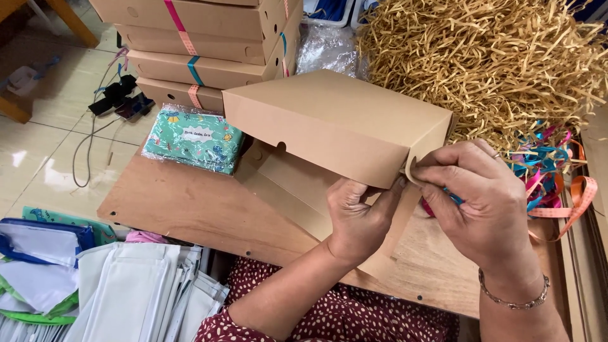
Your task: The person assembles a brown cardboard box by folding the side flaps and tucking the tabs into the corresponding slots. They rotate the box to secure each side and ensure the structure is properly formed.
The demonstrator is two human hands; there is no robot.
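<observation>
A brown cardboard box point(329, 120) stands half folded on a wooden board point(190, 209), its lid raised and tilted. My left hand point(358, 215) grips the box's near side panel from below, fingers curled over the edge. At the box's right corner my right hand point(484, 202) pinches a small cardboard flap between thumb and fingers. A bracelet sits on that wrist.
Closed brown boxes point(209, 38) tied with coloured ribbon are stacked at the back. A wrapped green patterned packet point(193, 139) lies beside the box. A heap of shredded tan paper point(494, 63) and loose coloured ribbons point(557, 171) fill the right. White bags point(126, 291) lie lower left.
</observation>
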